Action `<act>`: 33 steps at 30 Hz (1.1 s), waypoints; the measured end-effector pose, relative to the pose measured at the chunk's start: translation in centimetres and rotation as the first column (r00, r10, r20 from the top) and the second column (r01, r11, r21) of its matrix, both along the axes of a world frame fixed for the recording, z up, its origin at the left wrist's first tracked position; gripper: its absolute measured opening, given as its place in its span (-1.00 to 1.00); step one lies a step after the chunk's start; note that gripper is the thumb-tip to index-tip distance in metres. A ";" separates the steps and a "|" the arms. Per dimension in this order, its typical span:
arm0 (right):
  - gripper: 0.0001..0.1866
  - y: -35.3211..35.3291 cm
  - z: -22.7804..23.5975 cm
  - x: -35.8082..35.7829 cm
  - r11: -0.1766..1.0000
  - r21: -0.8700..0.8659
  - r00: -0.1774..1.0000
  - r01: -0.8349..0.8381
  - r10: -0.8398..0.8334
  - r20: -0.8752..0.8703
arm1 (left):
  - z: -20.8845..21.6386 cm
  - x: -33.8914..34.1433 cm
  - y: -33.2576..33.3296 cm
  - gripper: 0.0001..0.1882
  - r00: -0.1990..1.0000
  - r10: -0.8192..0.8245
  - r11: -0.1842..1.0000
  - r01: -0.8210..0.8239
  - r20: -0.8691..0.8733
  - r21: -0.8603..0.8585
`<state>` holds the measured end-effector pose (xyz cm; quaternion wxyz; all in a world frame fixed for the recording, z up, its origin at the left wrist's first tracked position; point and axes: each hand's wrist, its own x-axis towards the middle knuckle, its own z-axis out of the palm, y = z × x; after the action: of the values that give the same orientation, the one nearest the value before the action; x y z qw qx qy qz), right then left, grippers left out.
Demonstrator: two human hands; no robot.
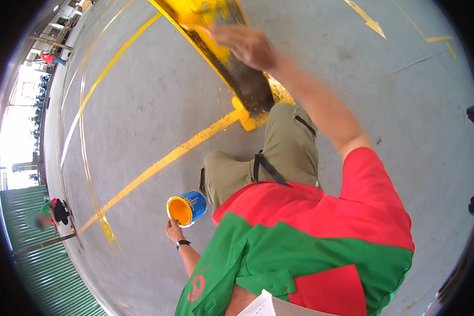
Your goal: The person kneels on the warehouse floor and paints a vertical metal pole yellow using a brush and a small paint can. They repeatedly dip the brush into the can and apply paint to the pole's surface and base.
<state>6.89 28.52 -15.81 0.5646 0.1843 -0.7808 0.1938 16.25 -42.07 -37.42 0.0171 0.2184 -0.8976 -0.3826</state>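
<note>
My left hand (174, 230), with a dark watch at the wrist, is closed on the rim of a blue paint can (196, 204). The can is tilted, showing orange-yellow paint inside. My right hand (245, 46) is stretched out at a steel beam (247, 87) and closed on a paintbrush (196, 27), blurred by motion. Its bristle end is against the inner face of the beam. The beam's edges and upper part are yellow, while the part nearer my legs is dark and patchy. Yellow paint also covers the floor around the beam's foot.
Yellow lines (163, 160) and an arrow (366, 20) mark the grey floor (158, 110). My bent knees (287, 131) are close to the beam's foot. At the far left, one person (48, 213) is beside a green corrugated wall (37, 253); another (50, 58) is farther off.
</note>
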 end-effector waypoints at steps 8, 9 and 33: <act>-0.82 -0.8 -10.3 5.1 0.985 -0.172 0.645 0.002 0.131 0.753 | 0.2 -0.2 0.3 -0.57 0.999 -0.001 1.000 0.000 0.038 0.016; -0.84 -0.5 -9.3 4.5 0.974 -0.215 0.772 -0.064 0.185 0.609 | 0.3 -0.2 0.4 -0.57 0.999 -0.003 1.000 0.003 0.048 0.003; -0.75 -3.4 0.5 5.6 0.867 -0.494 0.953 0.062 0.096 0.289 | 19.8 -7.9 13.8 -0.67 0.934 -0.115 0.937 0.215 -0.338 0.276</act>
<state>12.47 25.10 -15.32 0.4643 0.0076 -0.7801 0.4193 8.32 -28.30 -17.63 0.0940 0.0772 -0.8276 -0.5480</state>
